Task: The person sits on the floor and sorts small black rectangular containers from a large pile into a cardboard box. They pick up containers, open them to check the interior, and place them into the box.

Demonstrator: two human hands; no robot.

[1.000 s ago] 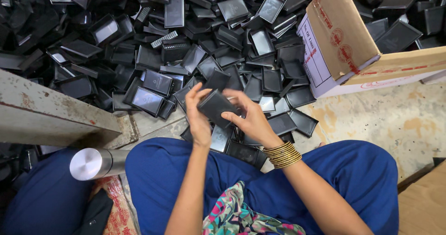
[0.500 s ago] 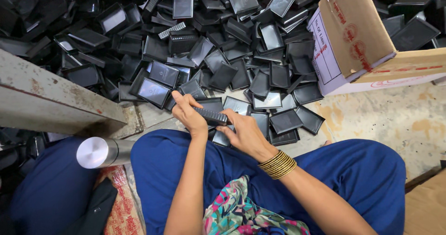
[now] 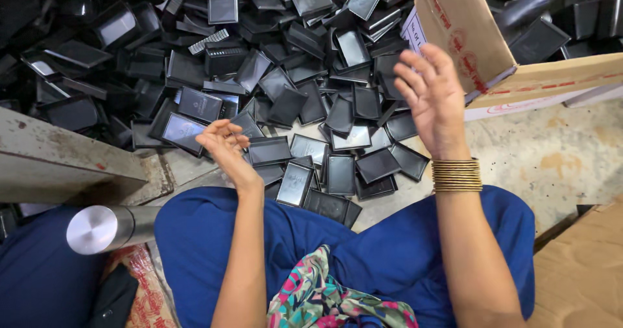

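black trays [image 3: 305,114]: heaped on floor ahead of knees
left hand [image 3: 224,143]: low, fingers loosely curled, empty, just over nearest trays
right hand [image 3: 433,97]: raised, fingers spread, empty, beside cardboard box [image 3: 477,39]

Blue trousers [image 3: 402,250], gold bangles [image 3: 456,175]

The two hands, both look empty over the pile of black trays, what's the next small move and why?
Probably lower the left hand onto the nearest black tray and pick it up. Both hands look empty, the right hand is raised open beside the cardboard box, and trays lie loose just in front.
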